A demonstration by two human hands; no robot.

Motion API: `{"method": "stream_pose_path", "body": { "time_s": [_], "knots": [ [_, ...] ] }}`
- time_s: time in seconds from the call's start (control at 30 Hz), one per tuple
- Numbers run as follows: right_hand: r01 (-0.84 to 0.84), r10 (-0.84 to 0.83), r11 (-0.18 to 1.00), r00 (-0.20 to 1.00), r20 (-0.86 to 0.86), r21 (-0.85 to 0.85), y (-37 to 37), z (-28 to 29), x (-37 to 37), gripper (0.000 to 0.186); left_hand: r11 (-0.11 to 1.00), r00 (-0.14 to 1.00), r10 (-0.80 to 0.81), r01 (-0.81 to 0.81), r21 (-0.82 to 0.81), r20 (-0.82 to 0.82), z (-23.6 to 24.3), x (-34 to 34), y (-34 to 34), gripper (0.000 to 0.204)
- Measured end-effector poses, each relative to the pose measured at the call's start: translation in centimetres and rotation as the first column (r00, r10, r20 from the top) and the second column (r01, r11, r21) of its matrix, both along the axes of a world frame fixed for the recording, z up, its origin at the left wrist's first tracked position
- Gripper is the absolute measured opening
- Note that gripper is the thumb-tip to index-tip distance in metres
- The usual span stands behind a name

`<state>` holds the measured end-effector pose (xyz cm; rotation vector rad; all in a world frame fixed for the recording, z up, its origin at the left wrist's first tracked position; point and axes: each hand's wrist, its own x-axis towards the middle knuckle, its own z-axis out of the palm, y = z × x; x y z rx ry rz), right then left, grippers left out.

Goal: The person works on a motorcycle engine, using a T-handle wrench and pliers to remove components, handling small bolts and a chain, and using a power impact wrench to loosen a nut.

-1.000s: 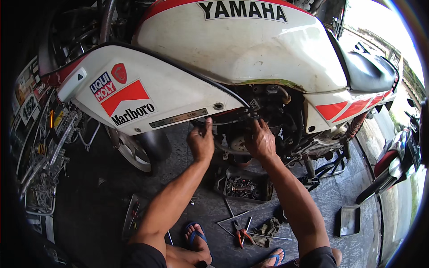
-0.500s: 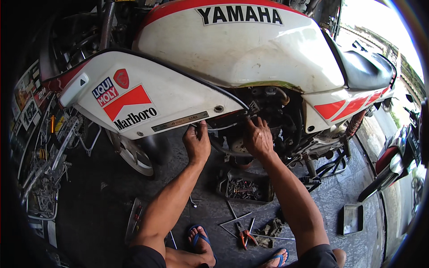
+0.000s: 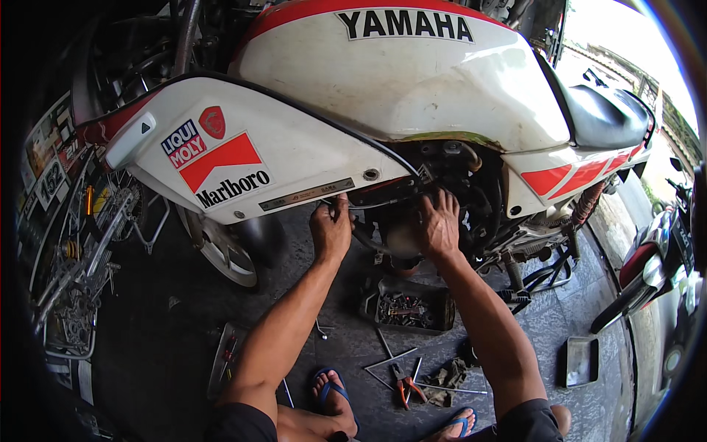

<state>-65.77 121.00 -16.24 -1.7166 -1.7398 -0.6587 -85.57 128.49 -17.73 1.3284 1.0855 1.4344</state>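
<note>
Under fairing [image 3: 243, 158] — hands [image 3: 330, 230] still working — unchanged.

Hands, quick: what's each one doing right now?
Left hand: curled at the lower edge of the white fairing; grip unclear.
Right hand: fingers spread on the engine, holding nothing visible.

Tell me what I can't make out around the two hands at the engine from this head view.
- Left hand: fingertips curl under the white fairing panel; anything held is hidden.
- Right hand: fingers reach into the dark engine bay; the part touched is lost in shadow.
- Parts tray: contents too small to identify.
- Floor at left: dark, warped near the rim.
</note>
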Motion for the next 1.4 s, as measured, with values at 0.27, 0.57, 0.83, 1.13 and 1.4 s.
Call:
{"method": "stream_pose_path", "body": {
  "time_s": [0.27, 0.57, 0.83, 1.13, 1.4],
  "knots": [
    [-0.045, 0.035, 0.992, 0.996, -0.080, -0.118, 0.0, -1.6, 0.6, 0.054, 0.995, 0.998, -0.063, 0.064, 0.073, -0.022, -1.6, 0.0, 1.3, 0.037],
    [0.017, -0.016, 0.997, 1.000, -0.013, 0.082, -0.3, -0.6, -0.8, 0.049, 0.988, 0.989, -0.144, 0.143, 0.053, 0.017, -1.4, -0.2, 1.5, 0.036],
    [0.033, -0.031, 0.994, 0.999, -0.017, 0.107, 0.4, -1.2, -0.1, 0.050, 0.977, 0.976, -0.203, 0.197, 0.081, 0.072, -1.2, 0.0, 1.8, 0.035],
    [0.059, -0.053, 0.995, 0.995, -0.080, 0.081, 0.9, -1.1, -0.1, 0.050, 0.978, 0.977, -0.201, 0.196, 0.069, 0.065, -1.2, -0.1, 1.4, 0.034],
    [0.014, -0.006, 0.993, 0.997, -0.071, 0.119, 0.8, -1.2, 0.1, 0.048, 0.977, 0.971, -0.211, 0.206, 0.052, 0.113, -1.4, 0.1, 1.7, 0.034]
  ]
}}
